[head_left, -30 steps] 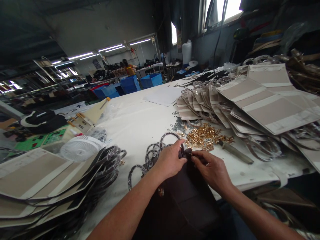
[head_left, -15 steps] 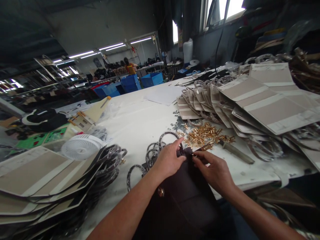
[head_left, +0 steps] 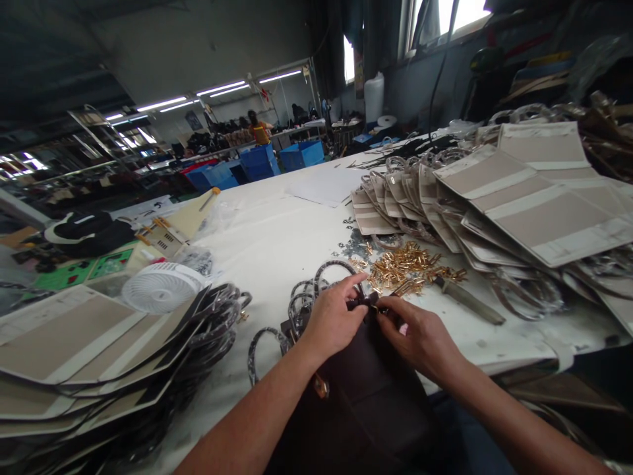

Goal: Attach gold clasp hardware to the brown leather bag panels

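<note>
A dark brown bag (head_left: 366,402) lies at the table's near edge, its lower part towards me. Its top edge is held by my left hand (head_left: 336,316), thumb and fingers closed on a dark strap tab, index finger stretched out. Close against it, my right hand (head_left: 420,333) pinches a small gold-coloured metal piece at the tab; the fingers mostly cover it. Plastic-wrapped handles (head_left: 329,266) stand up behind my left hand. Just beyond both hands is a heap of small gold metal fittings (head_left: 405,267). A gold fitting (head_left: 321,386) hangs beside my left forearm.
Flat beige bag panels with wrapped handles are piled at right (head_left: 539,211) and left (head_left: 54,336). A white fan (head_left: 163,288) lies by the left pile. A knife-like tool with a greenish handle (head_left: 469,300) rests right of the fittings. Blue bins (head_left: 301,156) and a person (head_left: 259,130) are farther back.
My right fingertips have moved slightly left and up, closer to my left thumb at the strap tab. My left hand keeps its hold; the view has shifted a little.
</note>
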Demonstrator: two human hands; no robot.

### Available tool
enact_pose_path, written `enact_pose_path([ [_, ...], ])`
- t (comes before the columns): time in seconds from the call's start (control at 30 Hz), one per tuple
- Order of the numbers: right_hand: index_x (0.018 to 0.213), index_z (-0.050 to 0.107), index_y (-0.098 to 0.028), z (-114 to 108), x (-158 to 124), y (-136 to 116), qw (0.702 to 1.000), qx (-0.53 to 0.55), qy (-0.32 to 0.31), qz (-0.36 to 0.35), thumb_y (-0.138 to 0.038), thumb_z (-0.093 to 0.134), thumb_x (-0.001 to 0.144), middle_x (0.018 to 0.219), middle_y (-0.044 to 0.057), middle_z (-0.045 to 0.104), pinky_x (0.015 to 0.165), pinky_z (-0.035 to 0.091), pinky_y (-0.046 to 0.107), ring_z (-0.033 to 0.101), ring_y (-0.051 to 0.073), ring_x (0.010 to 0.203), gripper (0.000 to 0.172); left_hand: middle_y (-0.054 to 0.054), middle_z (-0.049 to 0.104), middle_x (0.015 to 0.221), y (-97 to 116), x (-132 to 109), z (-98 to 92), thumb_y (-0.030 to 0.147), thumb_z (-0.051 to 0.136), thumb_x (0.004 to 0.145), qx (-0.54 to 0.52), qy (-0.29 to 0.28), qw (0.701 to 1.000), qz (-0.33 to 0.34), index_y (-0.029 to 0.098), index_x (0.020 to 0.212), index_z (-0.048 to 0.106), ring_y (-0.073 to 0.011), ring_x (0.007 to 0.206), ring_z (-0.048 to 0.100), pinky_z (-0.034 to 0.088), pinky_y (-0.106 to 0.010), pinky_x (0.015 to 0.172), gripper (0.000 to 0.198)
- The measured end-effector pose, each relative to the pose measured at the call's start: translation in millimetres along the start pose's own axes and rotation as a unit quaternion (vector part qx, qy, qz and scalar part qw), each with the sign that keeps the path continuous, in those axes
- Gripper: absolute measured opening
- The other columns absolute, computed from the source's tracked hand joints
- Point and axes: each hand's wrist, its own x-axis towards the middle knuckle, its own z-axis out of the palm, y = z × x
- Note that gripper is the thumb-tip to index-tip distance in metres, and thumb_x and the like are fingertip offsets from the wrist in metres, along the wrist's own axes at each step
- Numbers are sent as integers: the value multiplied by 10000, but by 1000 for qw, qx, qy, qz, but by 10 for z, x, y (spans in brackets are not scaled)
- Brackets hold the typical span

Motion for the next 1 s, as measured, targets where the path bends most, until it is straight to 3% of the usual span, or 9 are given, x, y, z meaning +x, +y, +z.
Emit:
enact_pose_path([
  [0.23,1065,742,-329,-165,130,-96,994,-101,-39,-13,-310,583,881,663,-43,700,543,359,269,603,158,527,244,14,738,982,64,-23,7,137,641,813,15,25,1000,6,333,1375,647,-173,904,692,563,-320,939,595],
  [0.43,1073,764,-319,-177,121,-76,996,-77,-37,-19,-341,569,902,745,-15,762,562,402,266,639,165,555,260,12,741,995,90,-38,21,145,647,820,20,29,999,0,342,1368,658,-174,899,693,563,-323,937,582],
  [0.57,1055,767,-334,-213,126,-62,988,-122,-82,-37,-326,568,914,736,-13,763,546,355,280,652,181,569,244,12,741,980,104,-57,55,147,648,821,34,31,999,-5,365,1358,667,-190,905,696,564,-336,924,579],
  [0.7,1162,756,-357,-272,153,-35,978,-161,-117,-56,-347,565,941,715,-7,757,561,347,287,689,212,618,293,12,747,973,126,-64,63,126,635,815,41,19,999,-3,355,1359,671,-197,912,702,568,-337,916,592],
  [0.8,1138,766,-355,-303,154,0,983,-122,-130,-39,-353,573,938,750,-8,772,581,381,284,686,205,620,279,15,769,1002,154,-87,55,122,644,816,47,15,999,1,350,1354,675,-204,948,716,567,-349,951,585],
  [1.0,990,770,-299,-293,-30,86,991,84,-101,35,-404,648,894,832,1,781,664,519,282,707,219,732,187,26,746,1289,250,-309,120,113,622,868,48,-3,996,72,340,1387,638,-201,1111,715,543,-339,1049,566],
])
